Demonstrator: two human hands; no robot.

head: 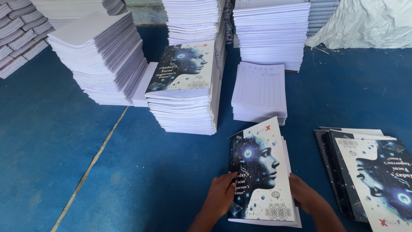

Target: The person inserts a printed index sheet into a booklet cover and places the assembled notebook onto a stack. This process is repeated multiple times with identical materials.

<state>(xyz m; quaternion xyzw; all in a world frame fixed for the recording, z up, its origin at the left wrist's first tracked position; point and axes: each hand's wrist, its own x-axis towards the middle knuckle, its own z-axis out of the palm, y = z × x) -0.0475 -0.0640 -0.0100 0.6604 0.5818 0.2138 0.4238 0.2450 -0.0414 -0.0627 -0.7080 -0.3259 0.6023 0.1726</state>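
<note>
Here we press our left hand (pixel 221 193) flat, fingers spread, on the lower left of the glossy printed cover (pixel 261 172), a white sheet with a dark blue profile design, which lies on a thin white bundle of pages (pixel 288 160) near the bottom edge of the blue floor mat (pixel 64 129). Our right hand (pixel 305 193) rests against the right edge of the same bundle, fingers curled around it; how tightly it grips we cannot tell, since the fingertips are hidden under the pages.

To do this well, we judge that the cover's edges should be squared with the pages beneath before we let go, the left palm pinning the cover while the right hand taps the loose edge flush.

Just to the right lies a fanned pile of matching loose covers (pixel 371 172), touching the mat's right edge. Behind the bundle sits a low stack of ruled white pages (pixel 260 91), and left of that a tall stack of covered booklets (pixel 186 92). Farther left leans a high stack of plain white page bundles (pixel 101 51); a crumpled white plastic sheet (pixel 365 21) sits at the far right corner.
</note>
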